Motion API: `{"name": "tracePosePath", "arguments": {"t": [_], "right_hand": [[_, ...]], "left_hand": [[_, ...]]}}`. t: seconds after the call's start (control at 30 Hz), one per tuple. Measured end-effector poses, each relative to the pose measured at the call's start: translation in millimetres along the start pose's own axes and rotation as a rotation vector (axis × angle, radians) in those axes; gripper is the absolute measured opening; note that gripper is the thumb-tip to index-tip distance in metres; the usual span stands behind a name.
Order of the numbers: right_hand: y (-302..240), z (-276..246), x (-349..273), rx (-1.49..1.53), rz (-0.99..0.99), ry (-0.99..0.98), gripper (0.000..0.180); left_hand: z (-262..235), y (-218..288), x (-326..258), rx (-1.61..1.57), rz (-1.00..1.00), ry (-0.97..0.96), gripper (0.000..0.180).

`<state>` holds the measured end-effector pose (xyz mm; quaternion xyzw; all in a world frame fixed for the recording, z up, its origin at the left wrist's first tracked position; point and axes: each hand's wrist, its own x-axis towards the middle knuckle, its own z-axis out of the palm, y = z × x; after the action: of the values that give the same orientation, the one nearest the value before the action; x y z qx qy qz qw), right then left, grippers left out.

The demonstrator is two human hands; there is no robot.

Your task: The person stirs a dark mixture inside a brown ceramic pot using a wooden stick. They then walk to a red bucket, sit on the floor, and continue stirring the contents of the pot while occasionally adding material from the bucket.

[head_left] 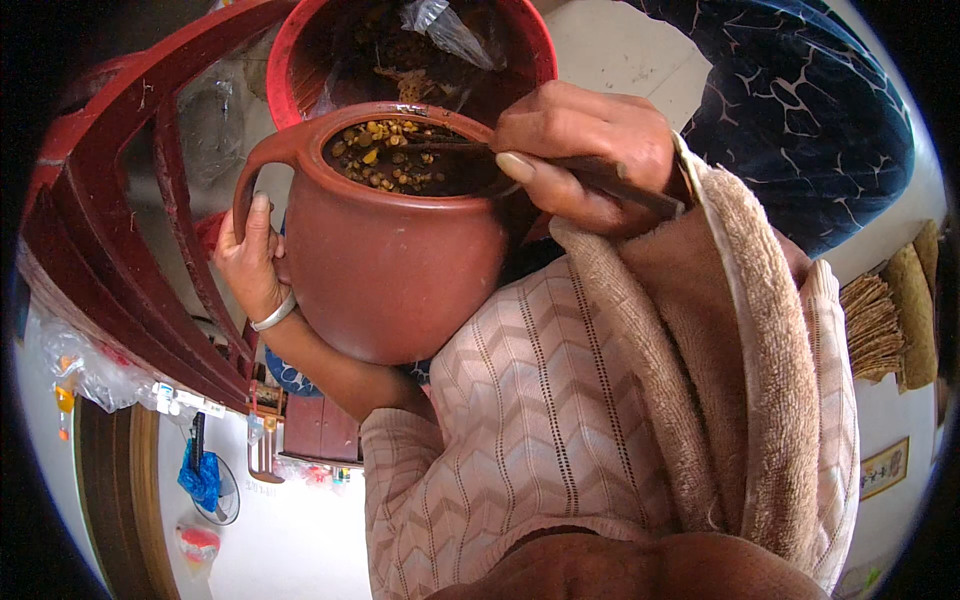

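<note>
Gripping pot handle [262, 165]: left hand [252, 258] curled; right hand [592, 150] closed around dark stick [452, 147].

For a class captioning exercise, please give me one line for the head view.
Left hand by the handle of a brown pot, right hand holding a stick inside it, red bucket beyond.

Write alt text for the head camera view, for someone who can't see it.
A person's left hand holds a rounded, reddish-brown, clay-looking pot by its side handle; the right hand holds a slim dark stick-like utensil in the pot's dark, yellow-flecked contents. Beyond sits a round red bucket containing crumpled clear plastic.
</note>
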<state>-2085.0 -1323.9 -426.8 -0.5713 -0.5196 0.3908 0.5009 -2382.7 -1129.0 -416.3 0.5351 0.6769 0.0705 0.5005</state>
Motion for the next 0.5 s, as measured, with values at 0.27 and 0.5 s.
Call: {"name": "tracePosePath", "arguments": {"t": [0.27,0.5], "right_hand": [[-25,-25,-2,-0.06,-0.017,-0.015,0.012],[-17,2,15,0.249,0.016,0.084,0.01]], "left_hand": [[11,4,-4,-0.07,0.043,0.042,0.021],[11,5,-4,-0.04,0.044,0.042,0.02]]}}
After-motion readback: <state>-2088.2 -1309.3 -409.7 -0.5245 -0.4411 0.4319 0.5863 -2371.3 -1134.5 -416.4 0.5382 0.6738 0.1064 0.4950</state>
